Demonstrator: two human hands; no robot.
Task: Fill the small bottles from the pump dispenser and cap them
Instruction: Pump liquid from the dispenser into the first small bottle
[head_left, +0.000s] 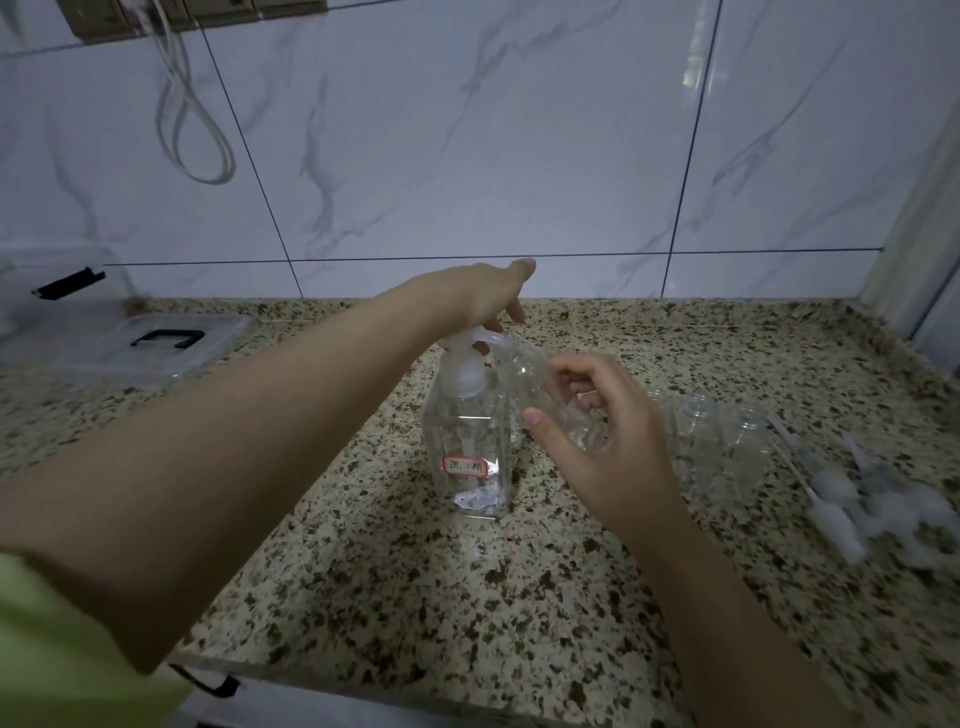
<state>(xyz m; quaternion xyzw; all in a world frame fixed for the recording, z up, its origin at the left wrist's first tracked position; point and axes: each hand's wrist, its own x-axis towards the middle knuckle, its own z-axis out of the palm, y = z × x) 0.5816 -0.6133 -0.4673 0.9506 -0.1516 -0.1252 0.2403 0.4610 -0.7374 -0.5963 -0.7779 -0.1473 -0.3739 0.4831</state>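
Small bottle (558, 402) tilted at the dispenser spout, pump about to be pressed.

Nearest us, our right hand (605, 441) curls around the clear bottle, holding its mouth up to the nozzle of the pump dispenser (470, 431) on the counter (415, 597); beyond it our left hand (485, 299) rests on the pump head, fingers loosely spread. If the mouth sits off the nozzle, we judge liquid could spill; more bottles (719, 431) wait at right.
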